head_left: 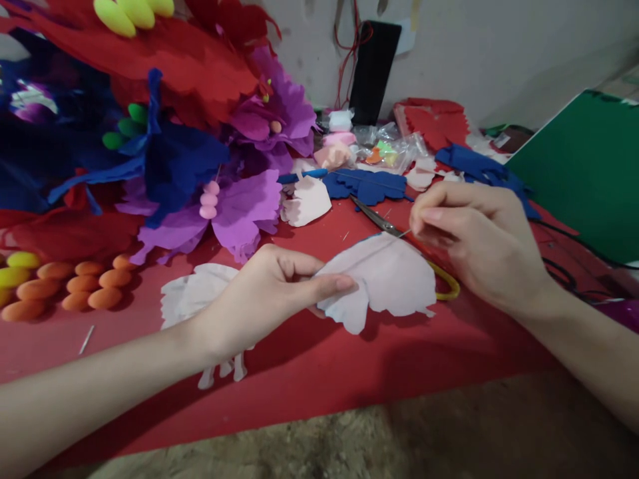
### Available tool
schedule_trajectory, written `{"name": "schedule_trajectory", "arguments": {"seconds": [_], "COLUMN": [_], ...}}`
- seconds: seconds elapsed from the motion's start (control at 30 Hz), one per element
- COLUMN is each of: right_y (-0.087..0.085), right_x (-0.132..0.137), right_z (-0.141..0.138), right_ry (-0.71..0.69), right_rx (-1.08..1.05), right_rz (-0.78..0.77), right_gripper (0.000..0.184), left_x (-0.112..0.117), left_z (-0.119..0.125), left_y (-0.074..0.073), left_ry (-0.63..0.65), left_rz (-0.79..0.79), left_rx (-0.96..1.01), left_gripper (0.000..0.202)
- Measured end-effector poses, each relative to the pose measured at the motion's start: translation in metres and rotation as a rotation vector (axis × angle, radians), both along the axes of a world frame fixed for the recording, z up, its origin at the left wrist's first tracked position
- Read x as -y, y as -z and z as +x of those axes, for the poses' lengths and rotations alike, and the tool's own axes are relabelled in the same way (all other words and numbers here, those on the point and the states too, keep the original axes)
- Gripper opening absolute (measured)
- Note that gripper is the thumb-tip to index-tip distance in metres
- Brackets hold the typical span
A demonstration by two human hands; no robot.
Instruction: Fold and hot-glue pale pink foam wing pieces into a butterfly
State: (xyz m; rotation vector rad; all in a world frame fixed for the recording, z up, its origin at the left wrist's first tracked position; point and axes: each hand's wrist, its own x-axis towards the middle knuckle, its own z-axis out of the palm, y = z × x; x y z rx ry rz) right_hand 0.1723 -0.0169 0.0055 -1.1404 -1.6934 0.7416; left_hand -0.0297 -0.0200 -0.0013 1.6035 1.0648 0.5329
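Note:
My left hand point(272, 293) pinches the left edge of a white paper petal point(387, 279) and holds it just above the red sheet point(319, 372). At the petal's top edge my right hand point(474, 246) has its fingers pressed together on a thin wire or pin point(405, 233). Scissors with a yellow handle point(389, 226) lie under the petal and my right hand. A second white petal point(192, 296) lies flat beside my left wrist.
Large paper flowers in red, blue and purple point(190, 166) crowd the left. Orange foam ovals point(74, 286) sit at the left edge. Blue petals point(367, 185), plastic bags point(389, 150), a green board point(589, 166) and black cables point(569, 266) lie behind and right.

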Motion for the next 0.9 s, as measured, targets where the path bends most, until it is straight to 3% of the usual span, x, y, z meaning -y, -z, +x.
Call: {"name": "schedule_trajectory", "arguments": {"seconds": [0.23, 0.57, 0.77, 0.9], "right_y": [-0.009, -0.008, -0.003, -0.001], "right_x": [0.002, -0.003, -0.009, -0.013], "right_z": [-0.005, -0.001, 0.009, 0.015], "right_ry": [-0.213, -0.163, -0.164, -0.138], "right_rx": [0.169, 0.057, 0.019, -0.038], "right_rz": [-0.268, -0.324, -0.398, -0.417], "right_gripper": [0.016, 0.018, 0.019, 0.02], "left_x": [-0.001, -0.001, -0.004, 0.007], "left_z": [0.0, -0.002, -0.002, -0.01], "left_y": [0.0, 0.003, 0.004, 0.001], "left_ry": [-0.01, -0.04, 0.052, 0.122], "left_rz": [-0.006, -0.044, -0.05, -0.01], "left_rx": [-0.004, 0.117, 0.145, 0.18], "left_gripper": [0.037, 0.02, 0.034, 0.046]}}
